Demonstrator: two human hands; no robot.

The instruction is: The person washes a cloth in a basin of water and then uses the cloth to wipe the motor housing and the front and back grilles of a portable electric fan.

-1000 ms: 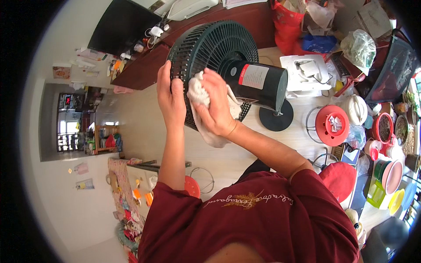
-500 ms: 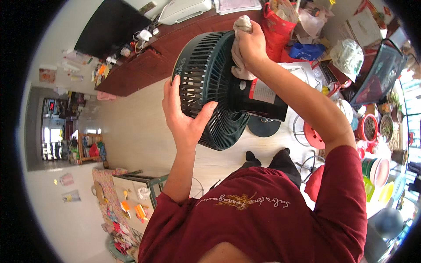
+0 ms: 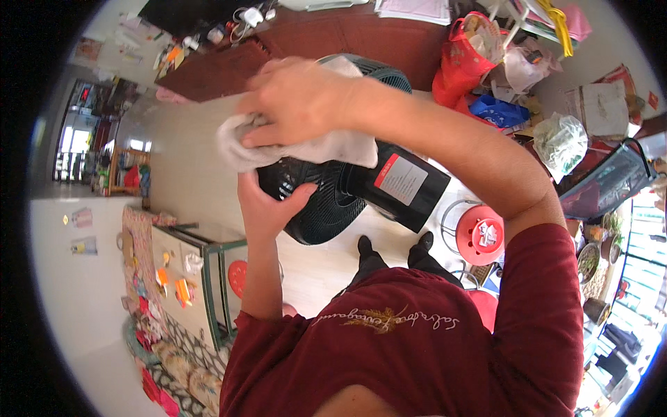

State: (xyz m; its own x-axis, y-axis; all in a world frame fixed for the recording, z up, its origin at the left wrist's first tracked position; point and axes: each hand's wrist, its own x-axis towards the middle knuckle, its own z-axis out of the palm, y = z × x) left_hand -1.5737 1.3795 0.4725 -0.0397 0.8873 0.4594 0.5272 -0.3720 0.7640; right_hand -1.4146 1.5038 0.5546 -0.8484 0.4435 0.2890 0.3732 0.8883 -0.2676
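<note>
In front of my chest is a dark green and black electric fan head [image 3: 325,217], its slatted cage tilted and its black rear housing [image 3: 424,198] pointing right. My left hand [image 3: 267,208] grips the cage from the lower left, thumb on the slats and the other fingers mostly hidden. A whitish cloth [image 3: 340,147] is bunched in my right hand [image 3: 302,101], which reaches across the top of the fan. The cloth lies over the cage's upper left part and covers much of it. Motion blurs the right fingers, but they are curled onto the cloth.
A dark red cabinet [image 3: 361,38] runs along the far side. At right stand a red bag [image 3: 455,76], a red stool [image 3: 479,236] and a black mesh item [image 3: 604,184]. A table [image 3: 177,264] with small orange things is at left. Pale floor [image 3: 191,167] lies between.
My right hand and the cloth have swept left from the fan's rear edge across to the cage's far left side. The fan has tilted, its housing now lower, and my left hand moved slightly left and down.
</note>
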